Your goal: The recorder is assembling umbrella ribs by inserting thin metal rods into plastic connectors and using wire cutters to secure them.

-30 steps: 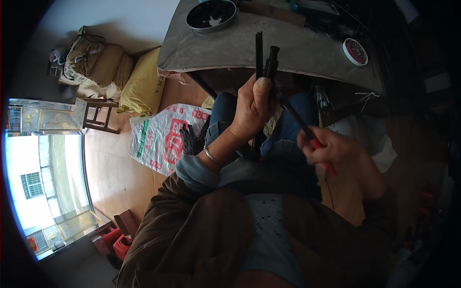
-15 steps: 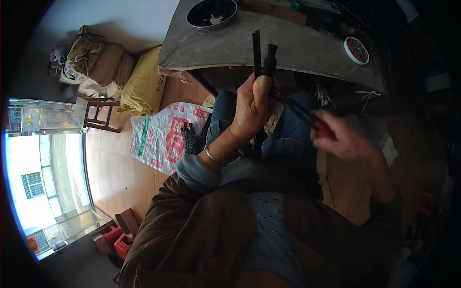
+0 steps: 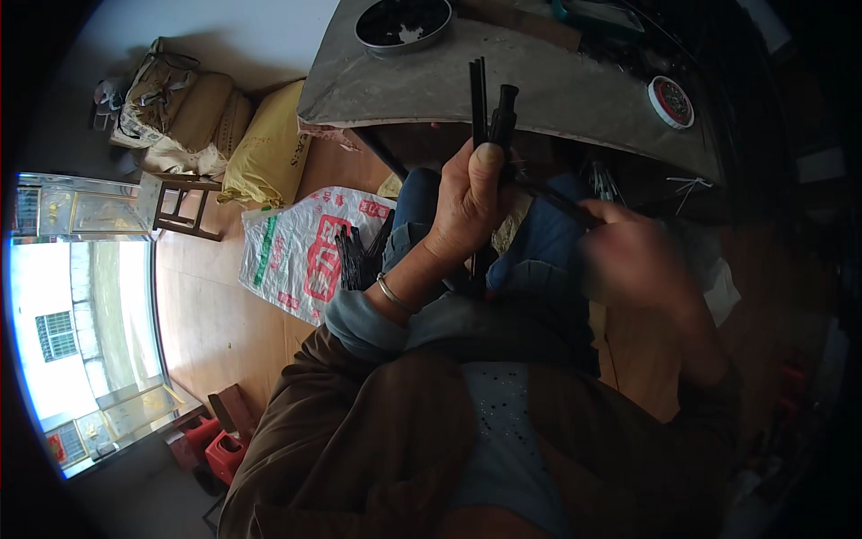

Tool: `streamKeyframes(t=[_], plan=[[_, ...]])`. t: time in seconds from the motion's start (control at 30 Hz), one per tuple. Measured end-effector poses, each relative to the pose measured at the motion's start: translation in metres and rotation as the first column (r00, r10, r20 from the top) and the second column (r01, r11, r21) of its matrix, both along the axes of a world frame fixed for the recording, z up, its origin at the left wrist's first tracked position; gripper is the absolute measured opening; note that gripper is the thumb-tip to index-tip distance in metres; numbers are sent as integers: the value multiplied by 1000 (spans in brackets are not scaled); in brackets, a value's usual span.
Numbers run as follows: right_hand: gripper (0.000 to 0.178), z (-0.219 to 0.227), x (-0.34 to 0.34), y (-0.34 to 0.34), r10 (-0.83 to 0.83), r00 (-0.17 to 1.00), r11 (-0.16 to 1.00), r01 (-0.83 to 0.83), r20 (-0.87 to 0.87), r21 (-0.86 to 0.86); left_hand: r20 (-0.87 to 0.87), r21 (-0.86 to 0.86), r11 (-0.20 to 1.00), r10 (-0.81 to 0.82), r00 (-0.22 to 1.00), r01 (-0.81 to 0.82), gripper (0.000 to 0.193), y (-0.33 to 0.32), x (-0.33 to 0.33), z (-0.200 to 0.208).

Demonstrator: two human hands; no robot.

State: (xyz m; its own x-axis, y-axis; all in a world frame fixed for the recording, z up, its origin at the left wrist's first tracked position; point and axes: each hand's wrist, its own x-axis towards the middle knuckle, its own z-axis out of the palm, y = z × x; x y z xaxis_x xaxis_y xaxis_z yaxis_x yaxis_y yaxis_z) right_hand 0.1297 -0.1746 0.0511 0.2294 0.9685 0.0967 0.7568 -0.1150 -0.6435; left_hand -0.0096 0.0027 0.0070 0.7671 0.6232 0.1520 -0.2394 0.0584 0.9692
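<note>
My left hand is wrapped round a bundle of thin black rods and a black tube with a flared end, all pointing up above the thumb. My right hand, partly blurred by motion, is closed on a tool with a dark slim front part. That front part reaches left to the black pieces just beside my left hand. Fingers and blur hide the tool's handle, and its exact kind cannot be made out.
The grey table edge lies just beyond my hands. On it stand a round dish of small black pieces and a small round tin. To the left, black rods lie on a white sack, near a yellow sack and a wooden stool.
My right hand has turned and shifted slightly, and the tool's red handle, visible before, is now hidden. My left hand keeps its grip in nearly the same place.
</note>
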Motion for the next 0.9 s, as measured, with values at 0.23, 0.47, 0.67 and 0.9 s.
streamKeyframes(t=[0.23,0.47,0.67,0.9], plan=[[29,2,1,-4,-219,269,873,-376,-938,-311,13,-52,998,-41,999,42,51,-1,4,7],[33,30,2,0,-305,379,833,-339,-874,-437,16,-121,988,-95,995,97,52,0,4,4],[28,15,-23,2,-385,299,848,-259,-873,-463,-10,-53,998,-16,1000,16,52,1,6,5],[22,33,-7,6,-374,416,818,-272,-828,-507,-51,-104,993,-58,997,53,54,2,6,3]])
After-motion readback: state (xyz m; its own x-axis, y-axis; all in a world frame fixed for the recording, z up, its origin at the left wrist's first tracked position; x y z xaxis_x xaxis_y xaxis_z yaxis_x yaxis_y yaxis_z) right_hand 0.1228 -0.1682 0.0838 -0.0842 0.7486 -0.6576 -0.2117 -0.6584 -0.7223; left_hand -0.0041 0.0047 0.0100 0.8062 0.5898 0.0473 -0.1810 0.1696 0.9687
